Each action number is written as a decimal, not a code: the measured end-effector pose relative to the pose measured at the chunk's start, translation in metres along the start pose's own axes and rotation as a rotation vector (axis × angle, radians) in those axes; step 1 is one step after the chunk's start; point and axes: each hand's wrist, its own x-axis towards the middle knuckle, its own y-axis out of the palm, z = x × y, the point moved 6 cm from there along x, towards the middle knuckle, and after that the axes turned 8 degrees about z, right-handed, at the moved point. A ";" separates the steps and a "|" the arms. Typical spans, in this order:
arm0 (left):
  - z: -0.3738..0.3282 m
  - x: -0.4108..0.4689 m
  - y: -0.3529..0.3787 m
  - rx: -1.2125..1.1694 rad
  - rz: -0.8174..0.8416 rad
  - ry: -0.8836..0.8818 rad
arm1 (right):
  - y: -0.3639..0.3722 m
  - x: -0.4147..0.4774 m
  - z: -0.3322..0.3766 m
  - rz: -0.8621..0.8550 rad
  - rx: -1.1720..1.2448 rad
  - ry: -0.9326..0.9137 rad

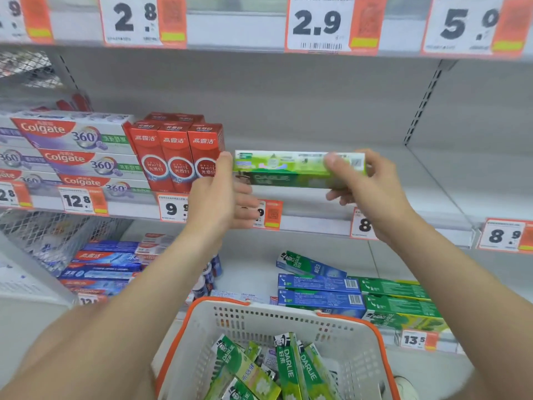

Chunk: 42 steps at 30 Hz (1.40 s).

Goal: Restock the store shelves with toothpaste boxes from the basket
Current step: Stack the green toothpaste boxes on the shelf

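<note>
A green Darlie toothpaste box is held level in front of the middle shelf. My right hand grips its right end, thumb on the front face. My left hand is at the box's left end with straight fingers, thumb up against that end. Below, a white basket with an orange rim holds several more green Darlie boxes.
Red upright boxes and stacked Colgate 360 boxes fill the middle shelf's left part. On the lower shelf lie blue boxes and green boxes. Price tags line the shelf edges. A wire divider stands lower left.
</note>
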 end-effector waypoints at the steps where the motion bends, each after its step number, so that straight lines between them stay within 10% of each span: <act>1: 0.004 0.001 0.000 0.045 -0.027 0.028 | -0.006 0.005 -0.006 -0.066 -0.037 0.056; 7: 0.013 0.007 -0.002 0.506 -0.095 0.286 | -0.009 0.034 -0.033 -0.080 -0.491 0.233; 15: 0.014 -0.001 0.019 0.919 -0.010 0.580 | 0.037 0.052 -0.033 0.406 -0.712 -0.128; 22: 0.102 -0.008 0.070 1.363 0.593 0.384 | 0.039 -0.009 -0.002 0.141 -0.884 -0.465; 30: 0.301 -0.045 0.117 1.713 1.133 0.286 | 0.055 -0.121 -0.117 1.280 -1.507 0.341; 42: 0.385 -0.065 0.167 2.022 1.470 0.515 | 0.067 -0.114 -0.150 1.255 -1.513 0.252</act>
